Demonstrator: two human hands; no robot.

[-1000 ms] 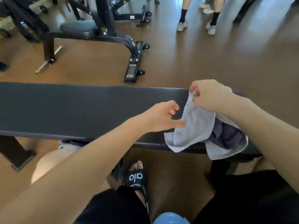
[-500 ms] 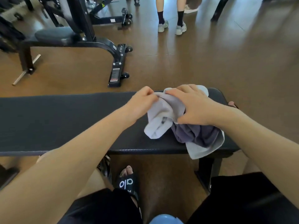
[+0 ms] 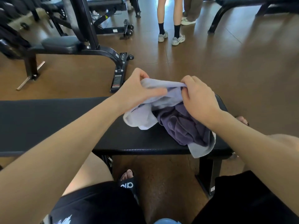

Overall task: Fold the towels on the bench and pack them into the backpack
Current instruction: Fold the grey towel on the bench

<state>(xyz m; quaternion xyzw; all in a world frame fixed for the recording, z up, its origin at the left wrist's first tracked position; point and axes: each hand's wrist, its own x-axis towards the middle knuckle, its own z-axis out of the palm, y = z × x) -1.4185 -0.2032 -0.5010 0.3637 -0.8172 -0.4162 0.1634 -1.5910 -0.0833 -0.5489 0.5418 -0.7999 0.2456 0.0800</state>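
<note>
A crumpled pale lavender towel (image 3: 142,117) lies on the right end of the black padded bench (image 3: 56,120). A darker purple towel (image 3: 182,126) is bunched on top of it. My left hand (image 3: 137,89) pinches the pale towel's upper edge at its left. My right hand (image 3: 199,96) grips the same edge at its right, and the edge is lifted and stretched between them. A corner of the pale towel hangs over the bench's near edge. No backpack is in view.
Beyond the bench stands a black gym machine with a padded seat (image 3: 59,44) and wheeled base. Two people's legs (image 3: 171,26) stand on the brown floor farther back. Another bench frame (image 3: 234,12) is at the far right. My sandalled foot (image 3: 127,181) rests under the bench.
Both hands have risen and moved apart along the pale towel's edge, pulling it taut above the bench. One second ago only my right hand held the towel.
</note>
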